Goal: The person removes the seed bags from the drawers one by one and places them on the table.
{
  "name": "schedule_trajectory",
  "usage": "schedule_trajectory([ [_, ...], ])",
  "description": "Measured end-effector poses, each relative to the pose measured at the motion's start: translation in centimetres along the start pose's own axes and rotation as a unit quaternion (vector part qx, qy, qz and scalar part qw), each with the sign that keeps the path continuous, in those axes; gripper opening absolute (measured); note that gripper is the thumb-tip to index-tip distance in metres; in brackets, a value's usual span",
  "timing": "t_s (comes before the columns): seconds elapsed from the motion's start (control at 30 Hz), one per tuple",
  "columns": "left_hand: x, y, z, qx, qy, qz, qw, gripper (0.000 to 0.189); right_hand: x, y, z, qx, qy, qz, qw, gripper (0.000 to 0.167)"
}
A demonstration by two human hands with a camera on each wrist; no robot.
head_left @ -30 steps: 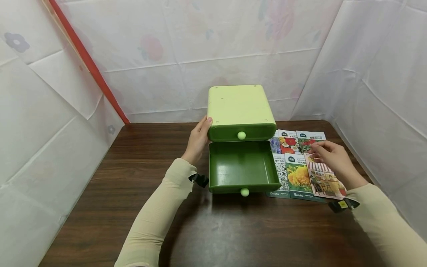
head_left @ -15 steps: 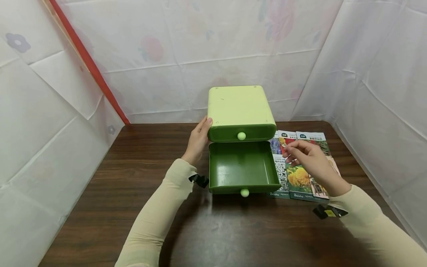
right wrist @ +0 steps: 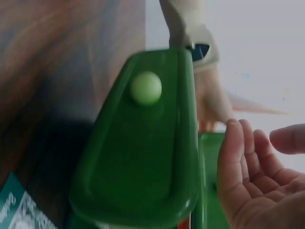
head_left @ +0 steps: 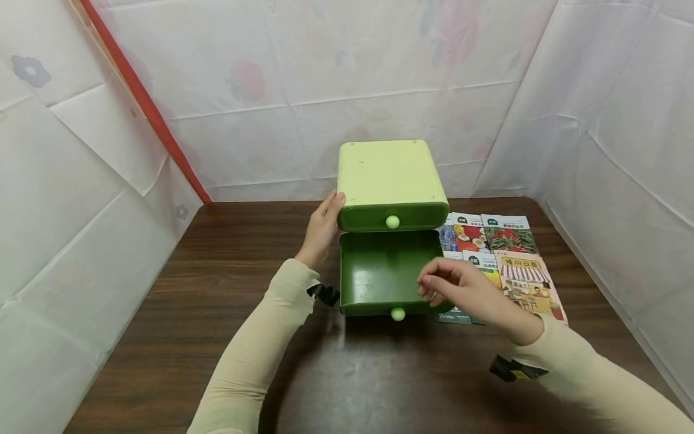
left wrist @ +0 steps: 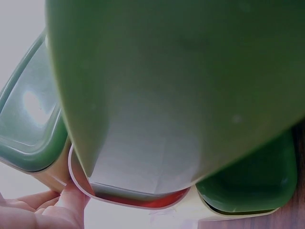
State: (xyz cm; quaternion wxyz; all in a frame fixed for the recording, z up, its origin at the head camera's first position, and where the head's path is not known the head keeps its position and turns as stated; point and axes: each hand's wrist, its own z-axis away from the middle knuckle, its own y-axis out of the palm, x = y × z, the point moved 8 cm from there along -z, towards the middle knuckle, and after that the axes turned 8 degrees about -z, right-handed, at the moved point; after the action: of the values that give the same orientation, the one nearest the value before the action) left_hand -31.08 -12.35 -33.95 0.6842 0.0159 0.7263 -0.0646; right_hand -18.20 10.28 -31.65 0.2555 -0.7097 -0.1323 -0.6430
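Note:
A small yellow-green cabinet (head_left: 387, 172) with dark green drawers stands at the table's middle. Its top drawer (head_left: 365, 218) is closed, while the drawer below (head_left: 368, 308) is pulled far out, its visible floor bare. In the left wrist view another green drawer (left wrist: 252, 181) sits closed beneath it. My left hand (head_left: 318, 232) rests against the cabinet's left side, thumb at the front upper corner. Over the right edge of the pulled-out drawer hovers my right hand (head_left: 472, 295), fingers loosely bent, holding nothing. A round pale knob (right wrist: 146, 88) shows on the drawer front in the right wrist view.
Flower seed packets (head_left: 509, 235) and a pink illustrated card (head_left: 528, 283) lie in two rows right of the cabinet, partly behind my right forearm. White sheeting (head_left: 303, 138) hangs around the dark wooden table (head_left: 233, 265).
My right hand has moved left from above the packets to the drawer's right edge, uncovering the pink card. The left hand and the cabinet stay where they were.

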Motion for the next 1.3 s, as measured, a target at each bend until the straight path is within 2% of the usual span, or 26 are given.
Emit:
schedule_trajectory([
  [0.27, 0.0, 0.0, 0.0, -0.002, -0.001, -0.002, 1.0, 0.065, -0.4, 3.3, 0.9, 0.093, 0.007, -0.015, 0.9955, 0.026],
  [0.37, 0.0, 0.0, 0.0, -0.003, -0.002, -0.003, 1.0, 0.064, -1.1, 4.0, 1.2, 0.125, 0.027, -0.01, 0.9917, 0.026],
  [0.57, 0.1, 0.0, 0.0, -0.005, -0.006, -0.004, 1.0, 0.065, -2.7, 4.9, 1.5, 0.155, 0.062, -0.001, 0.986, 0.027],
  [0.77, 0.1, 0.0, 0.1, -0.003, -0.009, -0.001, 1.0, 0.064, -4.6, 5.0, 1.7, 0.152, 0.102, -0.006, 0.983, 0.034],
  [0.93, 0.1, -0.1, 0.0, -0.007, -0.009, -0.003, 0.9999, 0.064, -6.3, 4.9, 1.6, 0.142, 0.144, -0.036, 0.9787, 0.042],
  [1.03, 0.1, -0.1, 0.0, -0.007, -0.008, -0.005, 0.9999, 0.064, -7.1, 5.1, 1.4, 0.134, 0.152, -0.055, 0.9776, 0.047],
  [1.2, 0.1, -0.1, 0.1, -0.008, -0.004, -0.01, 0.9999, 0.064, -8.4, 5.5, 1.2, 0.099, 0.166, -0.087, 0.9774, 0.053],
  [1.3, 0.0, 0.0, 0.1, -0.006, -0.002, -0.013, 0.9999, 0.064, -9.2, 5.7, 1.2, 0.07, 0.184, -0.115, 0.9737, 0.058],
])
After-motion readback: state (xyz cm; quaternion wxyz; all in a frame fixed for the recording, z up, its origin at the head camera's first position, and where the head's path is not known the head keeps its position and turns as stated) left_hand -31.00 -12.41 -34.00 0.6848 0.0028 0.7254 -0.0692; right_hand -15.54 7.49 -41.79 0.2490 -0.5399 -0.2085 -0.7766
